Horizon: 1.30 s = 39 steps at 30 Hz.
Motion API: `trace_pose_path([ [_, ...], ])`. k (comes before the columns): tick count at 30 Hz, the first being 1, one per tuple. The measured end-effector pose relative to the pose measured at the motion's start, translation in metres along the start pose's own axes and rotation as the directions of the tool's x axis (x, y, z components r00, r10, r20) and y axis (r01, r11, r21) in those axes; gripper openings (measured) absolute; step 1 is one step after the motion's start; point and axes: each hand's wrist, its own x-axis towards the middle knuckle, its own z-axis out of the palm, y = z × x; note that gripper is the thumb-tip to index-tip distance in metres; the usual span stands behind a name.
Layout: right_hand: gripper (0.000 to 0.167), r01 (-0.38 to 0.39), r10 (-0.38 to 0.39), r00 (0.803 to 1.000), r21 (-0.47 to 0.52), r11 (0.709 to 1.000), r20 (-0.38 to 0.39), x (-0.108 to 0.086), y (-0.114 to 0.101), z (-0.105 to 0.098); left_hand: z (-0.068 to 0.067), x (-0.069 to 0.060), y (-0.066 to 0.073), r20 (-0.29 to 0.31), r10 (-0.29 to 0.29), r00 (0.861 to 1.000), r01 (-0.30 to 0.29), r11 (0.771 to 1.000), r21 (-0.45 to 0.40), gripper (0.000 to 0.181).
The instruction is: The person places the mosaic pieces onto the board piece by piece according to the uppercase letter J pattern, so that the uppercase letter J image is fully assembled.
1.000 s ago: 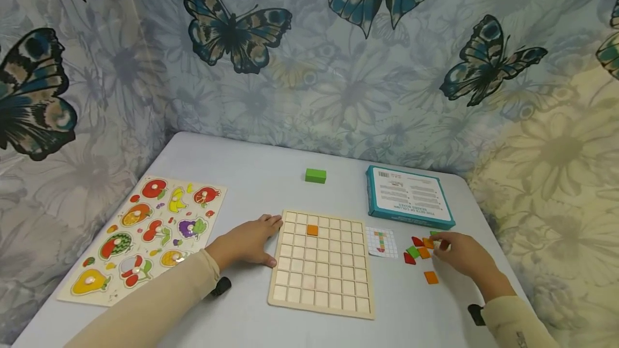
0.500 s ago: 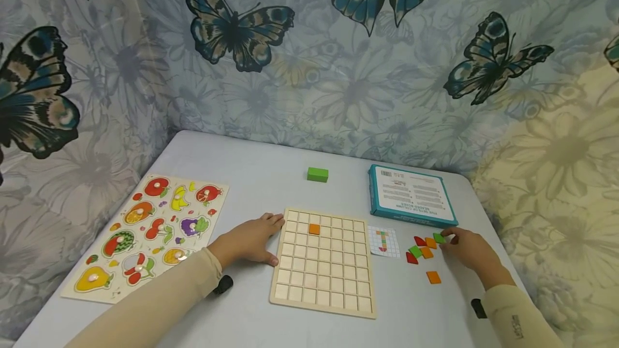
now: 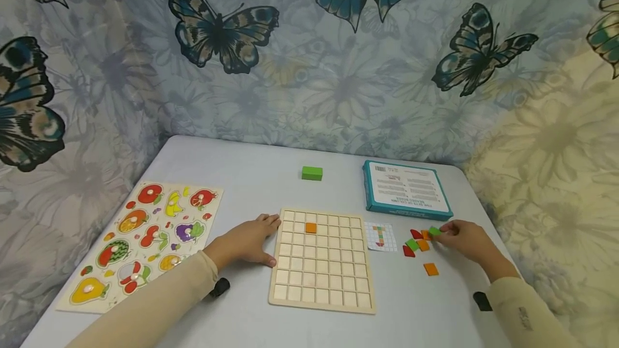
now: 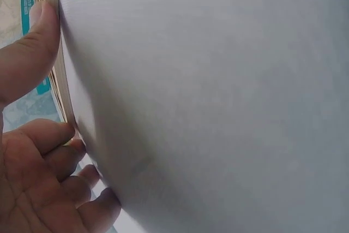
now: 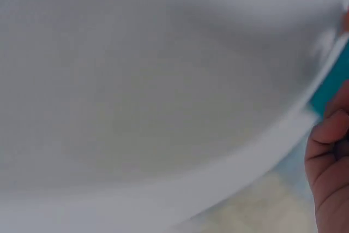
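Observation:
A wooden grid board lies in the middle of the table, with one orange square tile in its upper rows. My left hand rests against the board's left edge, fingers relaxed; in the left wrist view its thumb and fingertips touch the board's side. Over to the right, my right hand pinches a green square tile between thumb and finger. Beside it lie red pieces, another green tile and orange tiles. The right wrist view cuts off most of that hand.
A pattern card lies between board and loose tiles. Behind them is a teal box; a green block stands farther back. A fruit puzzle board lies at left. One orange tile sits apart, nearer the front.
My right hand's fingers, beside the green tile half a second ago, now grip it, and it has shifted slightly. The left hand stays at the board's edge. The head view has moved a little.

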Motion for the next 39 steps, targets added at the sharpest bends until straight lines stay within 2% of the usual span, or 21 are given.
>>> trace_pose_path([
  [3, 0.043, 0.137, -0.137, 0.99, 0.012, 0.991, 0.032, 0.004, -0.044, 0.012, 0.001, 0.0, 0.0, 0.008, -0.016, 1.0, 0.016, 1.0, 0.011, 0.103],
  [7, 0.025, 0.293, -0.293, 0.95, 0.023, 0.956, 0.11, 0.009, -0.116, 0.037, 0.001, 0.001, 0.001, 0.014, -0.021, 1.0, 0.02, 1.0, 0.013, 0.103],
  [12, 0.022, 0.413, -0.406, 0.899, -0.006, 0.911, 0.165, 0.012, -0.181, 0.07, 0.004, 0.001, 0.002, 0.012, -0.023, 1.0, 0.023, 1.0, -0.006, 0.103],
  [15, 0.022, 0.431, -0.422, 0.89, -0.018, 0.902, 0.174, 0.015, -0.203, 0.083, 0.003, 0.0, 0.003, 0.009, -0.029, 1.0, 0.029, 1.0, 0.0, 0.104],
  [20, 0.021, 0.419, -0.406, 0.898, -0.049, 0.906, 0.17, 0.02, -0.218, 0.095, 0.0, -0.001, 0.005, -0.002, -0.029, 1.0, 0.029, 1.0, -0.01, 0.102],
  [26, 0.023, 0.427, -0.412, 0.895, -0.055, 0.903, 0.173, 0.025, -0.22, 0.102, 0.002, -0.001, 0.003, -0.009, -0.034, 0.999, 0.034, 0.999, 0.002, 0.103],
  [32, 0.016, 0.411, -0.4, 0.904, -0.053, 0.91, 0.148, 0.027, -0.222, 0.103, 0.003, 0.001, 0.002, 0.01, -0.027, 1.0, 0.027, 1.0, 0.016, 0.103],
  [39, 0.015, 0.446, -0.433, 0.891, -0.083, 0.891, 0.137, 0.031, -0.227, 0.106, 0.001, 0.001, 0.004, 0.024, -0.034, 0.999, 0.033, 0.999, 0.04, 0.104],
])
